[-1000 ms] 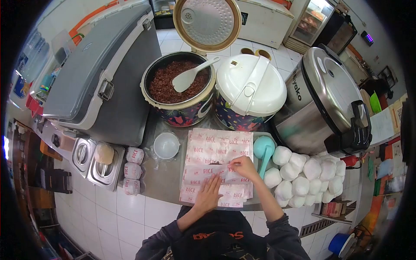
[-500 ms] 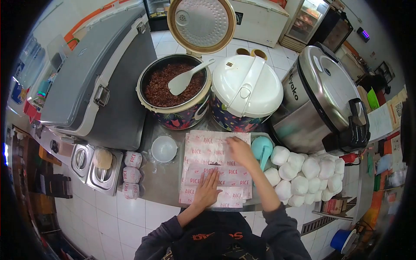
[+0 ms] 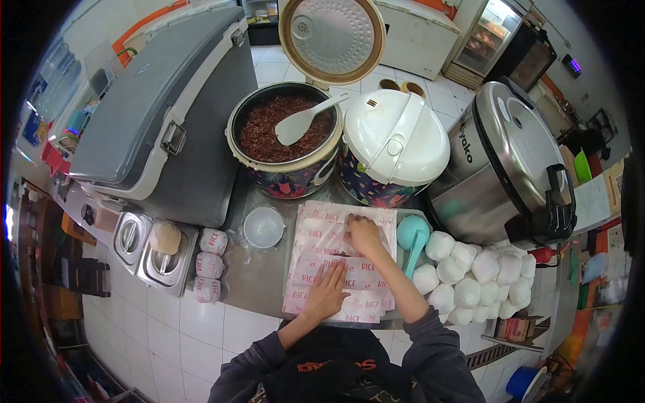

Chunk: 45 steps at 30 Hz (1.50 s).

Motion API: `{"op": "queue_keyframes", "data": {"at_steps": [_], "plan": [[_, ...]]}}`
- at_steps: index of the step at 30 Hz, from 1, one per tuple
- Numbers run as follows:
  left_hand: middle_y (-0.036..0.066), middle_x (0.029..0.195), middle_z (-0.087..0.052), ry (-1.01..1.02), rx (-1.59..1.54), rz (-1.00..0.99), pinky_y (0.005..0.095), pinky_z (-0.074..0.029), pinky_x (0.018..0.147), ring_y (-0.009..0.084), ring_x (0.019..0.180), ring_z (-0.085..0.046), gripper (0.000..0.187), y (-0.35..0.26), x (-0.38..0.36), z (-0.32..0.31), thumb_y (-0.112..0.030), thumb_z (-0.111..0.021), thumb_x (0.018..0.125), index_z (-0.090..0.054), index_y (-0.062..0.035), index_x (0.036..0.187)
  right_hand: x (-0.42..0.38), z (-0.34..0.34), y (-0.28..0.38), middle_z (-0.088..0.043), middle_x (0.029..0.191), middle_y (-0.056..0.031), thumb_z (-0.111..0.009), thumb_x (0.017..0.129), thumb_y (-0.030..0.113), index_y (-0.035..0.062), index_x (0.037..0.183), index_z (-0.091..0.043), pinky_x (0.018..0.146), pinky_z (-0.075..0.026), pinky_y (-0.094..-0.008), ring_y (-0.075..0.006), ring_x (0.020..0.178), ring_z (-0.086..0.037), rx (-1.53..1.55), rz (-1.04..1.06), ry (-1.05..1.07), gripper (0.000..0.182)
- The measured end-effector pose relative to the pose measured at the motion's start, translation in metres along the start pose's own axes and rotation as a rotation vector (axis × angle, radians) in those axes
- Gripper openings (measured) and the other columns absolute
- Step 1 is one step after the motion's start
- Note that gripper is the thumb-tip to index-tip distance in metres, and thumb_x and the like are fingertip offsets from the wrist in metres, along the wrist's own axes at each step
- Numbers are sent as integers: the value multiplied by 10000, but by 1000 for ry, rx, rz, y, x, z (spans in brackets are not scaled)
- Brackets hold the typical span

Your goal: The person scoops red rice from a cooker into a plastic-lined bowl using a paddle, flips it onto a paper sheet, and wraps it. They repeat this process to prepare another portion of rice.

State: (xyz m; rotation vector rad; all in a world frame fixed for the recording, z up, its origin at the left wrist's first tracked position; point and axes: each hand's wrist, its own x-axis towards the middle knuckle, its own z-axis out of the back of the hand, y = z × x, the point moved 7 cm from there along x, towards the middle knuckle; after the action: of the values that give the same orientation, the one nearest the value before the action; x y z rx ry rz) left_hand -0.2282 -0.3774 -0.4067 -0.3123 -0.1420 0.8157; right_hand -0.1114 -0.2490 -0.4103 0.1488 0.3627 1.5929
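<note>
On the table (image 3: pixel 248 290), right in front of the person, printed papers (image 3: pixel 314 216) lie overlapped under both hands, with a folded layer (image 3: pixel 367 270) running across their lower part. The left hand (image 3: pixel 325 293) rests on that layer, its fingers slightly apart and laid nearly flat. The right hand (image 3: pixel 365 235) is farther up the papers, its fingers bent and close together; I cannot tell whether the tips pinch a sheet or only press on it. Uneven pressure looks like the main risk: a pull from the right hand against the weight of the left could crease or tear the thin paper, or slide one sheet off square from those beneath. A small dark patch (image 3: pixel 338 254) shows at the folded layer's upper edge (perhaps food, though it is too small to be sure), and if it is loose, a skewed fold could let it spill. Just beside the papers, the turquoise scoop (image 3: pixel 411 233) lies close to the right forearm, so a wide sweep might knock it into the white bundles (image 3: pixel 466 289). Those are heaped against one another, and a bump at the near side could set one rolling
</note>
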Motion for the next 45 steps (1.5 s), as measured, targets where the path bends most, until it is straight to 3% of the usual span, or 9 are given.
{"op": "queue_keyframes", "data": {"at_steps": [3,6,12,15,24,30,33,36,45], "plan": [[129,1442,-227,-9,-11,3,438,-126,1090,255,1337,-206,741,0,0,0,-354,-550,795,-251,20,1360,-2,8,4,-620,866,-131,-693,667,203,37,979,-541,812,-432,-431,-317,940,-575,-23,108,31,384],[129,1441,-229,-15,-33,4,441,-123,1090,254,1340,-199,733,1,0,0,-347,-549,797,-253,17,1360,2,7,-12,-621,854,-118,-707,655,245,41,886,-576,833,-406,-461,-316,939,-570,342,-73,20,335],[137,1442,-227,-5,-21,1,447,-138,1086,253,1335,-212,684,-1,0,5,-353,-522,821,-290,25,1342,3,3,-8,-610,929,-155,-714,630,237,40,925,-599,844,-407,-439,-309,960,-570,-30,19,70,373],[149,1436,-231,-14,-38,7,449,-143,1084,259,1330,-220,690,-1,0,6,-356,-526,820,-284,19,1346,8,-9,-21,-618,906,-147,-709,636,269,50,890,-624,851,-402,-417,-310,934,-575,191,-120,9,346],[165,1358,-327,-49,-45,15,458,-169,1076,280,1305,-259,664,1,-1,11,-344,-553,809,-325,-3,1331,-34,40,33,-606,698,-96,-634,613,178,59,605,-623,726,-427,-432,-284,743,-570,16,350,-160,120],[123,1233,-475,201,-149,90,446,-279,1003,264,1152,-442,497,10,-4,7,-311,-570,793,-491,-18,1186,-119,29,52,-541,773,-66,-590,625,107,51,712,-576,609,-451,-381,-238,692,-553,39,406,-252,104],[106,1159,-533,151,-59,48,438,-331,951,246,1069,-500,458,10,-14,2,-302,-580,786,-520,-19,1141,-134,23,52,-529,784,-48,-582,637,111,50,748,-581,644,-425,-349,-213,719,-536,-14,453,-355,127],[112,1099,-562,-251,-139,-138,442,-354,921,272,1024,-518,375,-4,-31,30,-194,-549,779,-538,-32,1118,-142,22,53,-524,783,-33,-574,655,123,53,767,-591,669,-389,-322,-189,755,-514,-85,470,-426,134],[120,1444,-240,31,4,-121,432,-122,1090,243,1339,-219,655,2,-2,13,-160,-492,758,-285,-6,1359,-154,22,52,-563,885,-37,-577,685,141,82,865,-624,725,-378,-320,-191,868,-520,-152,497,-492,195]]}}
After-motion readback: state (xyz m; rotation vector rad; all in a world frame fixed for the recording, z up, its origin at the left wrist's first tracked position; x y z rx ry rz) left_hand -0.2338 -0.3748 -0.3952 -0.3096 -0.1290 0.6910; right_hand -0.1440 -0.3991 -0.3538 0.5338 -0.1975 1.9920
